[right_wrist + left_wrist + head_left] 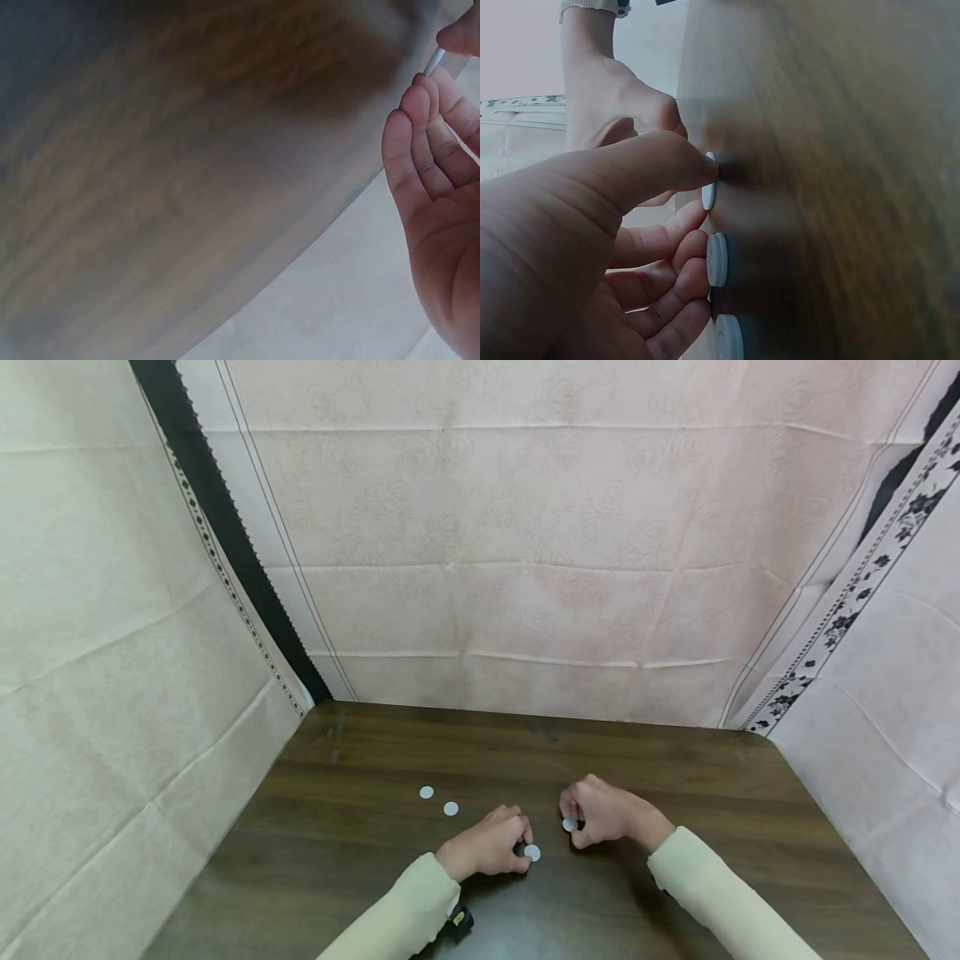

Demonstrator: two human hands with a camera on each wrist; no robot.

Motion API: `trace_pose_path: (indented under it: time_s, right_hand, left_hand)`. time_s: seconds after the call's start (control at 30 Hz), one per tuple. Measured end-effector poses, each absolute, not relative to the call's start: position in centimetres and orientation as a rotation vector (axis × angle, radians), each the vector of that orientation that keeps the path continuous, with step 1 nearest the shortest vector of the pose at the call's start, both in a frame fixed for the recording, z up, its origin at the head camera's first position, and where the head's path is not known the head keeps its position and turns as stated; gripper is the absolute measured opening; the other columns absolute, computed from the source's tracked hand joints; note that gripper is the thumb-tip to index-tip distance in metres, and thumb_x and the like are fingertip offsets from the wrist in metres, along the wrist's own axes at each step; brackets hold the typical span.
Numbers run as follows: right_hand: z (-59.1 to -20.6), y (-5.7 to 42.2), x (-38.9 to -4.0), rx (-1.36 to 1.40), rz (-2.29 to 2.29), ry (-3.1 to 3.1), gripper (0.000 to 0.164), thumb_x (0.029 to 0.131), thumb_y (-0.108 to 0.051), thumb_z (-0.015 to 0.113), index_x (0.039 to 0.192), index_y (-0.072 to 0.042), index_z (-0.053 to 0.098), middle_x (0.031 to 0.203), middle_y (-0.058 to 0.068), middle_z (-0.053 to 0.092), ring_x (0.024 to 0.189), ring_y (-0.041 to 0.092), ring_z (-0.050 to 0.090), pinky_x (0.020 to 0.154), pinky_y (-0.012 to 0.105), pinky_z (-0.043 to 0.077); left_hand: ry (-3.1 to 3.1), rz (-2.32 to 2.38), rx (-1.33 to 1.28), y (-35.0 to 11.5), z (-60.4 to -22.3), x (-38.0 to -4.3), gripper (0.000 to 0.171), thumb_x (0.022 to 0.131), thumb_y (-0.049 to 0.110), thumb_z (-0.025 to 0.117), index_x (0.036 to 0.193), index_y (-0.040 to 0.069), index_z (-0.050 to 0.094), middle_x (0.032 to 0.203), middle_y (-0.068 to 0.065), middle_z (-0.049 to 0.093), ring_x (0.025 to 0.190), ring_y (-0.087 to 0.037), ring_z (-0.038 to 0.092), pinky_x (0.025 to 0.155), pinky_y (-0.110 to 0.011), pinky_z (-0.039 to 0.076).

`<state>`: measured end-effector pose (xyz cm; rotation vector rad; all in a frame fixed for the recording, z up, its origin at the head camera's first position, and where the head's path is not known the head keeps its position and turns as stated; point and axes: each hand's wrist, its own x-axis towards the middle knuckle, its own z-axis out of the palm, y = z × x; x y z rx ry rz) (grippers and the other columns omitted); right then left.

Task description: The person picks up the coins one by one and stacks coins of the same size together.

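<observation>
My left hand [491, 843] is low over the table, pinching a small white disc [532, 852] at its rim between thumb and a fingertip. In the left wrist view this disc [709, 196] stands edge-on by the thumb tip. To the right, my right hand [606, 812] pinches another white disc [570, 824] between thumb and finger. From the right wrist, that disc [433, 60] shows as a thin edge, with the other fingers curved beside it. Two more discs lie left of the left hand, one nearer [451, 808] and one farther [426, 792].
A dark brown wooden table [360, 860] spreads under both hands. Pale cloth hangs behind its far edge [525, 610], and more cloth rises at the left [112, 693] and right [885, 693]. A small black object [460, 920] sits at the left sleeve.
</observation>
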<state>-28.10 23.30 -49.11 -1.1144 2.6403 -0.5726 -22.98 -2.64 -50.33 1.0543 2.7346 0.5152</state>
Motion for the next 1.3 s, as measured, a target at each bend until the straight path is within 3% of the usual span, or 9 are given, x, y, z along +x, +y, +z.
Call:
trace_pose_path:
  time_s: [1.3]
  right_hand:
    - [-50.0, 19.0, -25.3, -1.174, -0.677, 2.567, 0.018, 0.074, -0.013, 0.085, 0.081, -0.016, 0.07, 0.074, -0.01, 0.067, 0.066, -0.004, 0.059, 0.062, 0.016, 0.052]
  left_hand:
    - [2.721, 0.528, 1.028, -2.5, -50.7, -23.2, 0.018, 0.089, 0.026, 0.082, 0.099, 0.017, 0.07, 0.099, 0.009, 0.058, 0.092, -0.007, 0.046, 0.081, -0.02, 0.044]
